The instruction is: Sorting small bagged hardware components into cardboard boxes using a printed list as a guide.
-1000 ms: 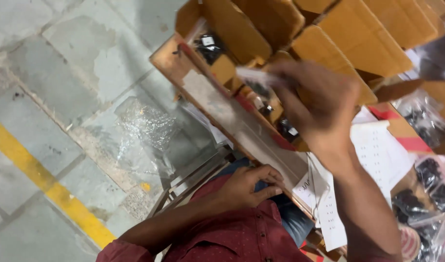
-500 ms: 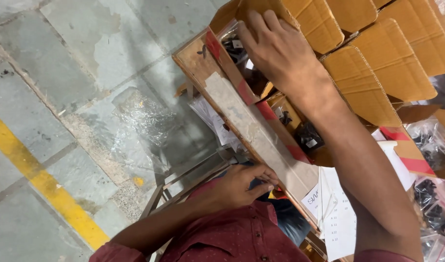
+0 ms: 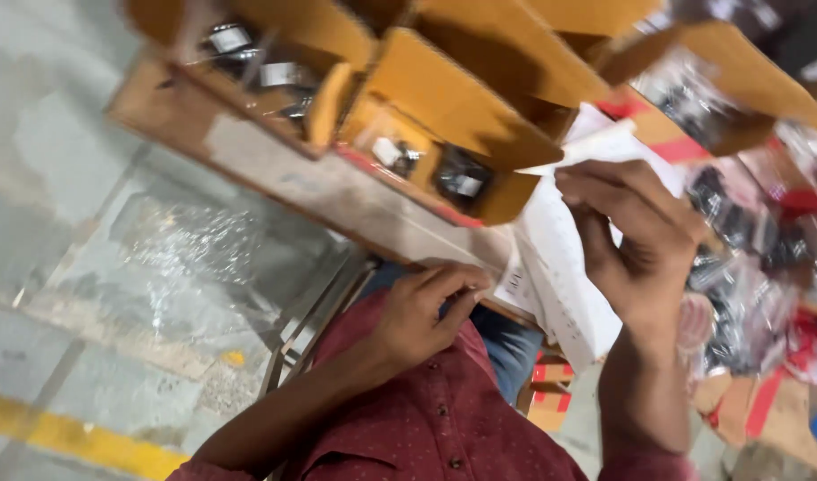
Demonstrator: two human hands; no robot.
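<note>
My right hand is raised in front of the cardboard bins and grips a bundle of white printed paper sheets by the upper edge. The sheets hang down over the wooden bench edge. My left hand sits low at my lap, just under the bench edge, beside the lower corner of the sheets. Its fingers are curled and nothing shows in them. Open orange-brown cardboard bins on the bench hold small dark metal parts.
Clear plastic bags of dark parts are piled to the right with red-taped cartons. A crumpled clear plastic sheet lies on the grey floor at left, near a yellow floor line. A metal seat frame is below me.
My right hand has drawn back from the far bins to the right and now holds the paper sheets up. The view has swung right. My left hand has stayed at my lap.
</note>
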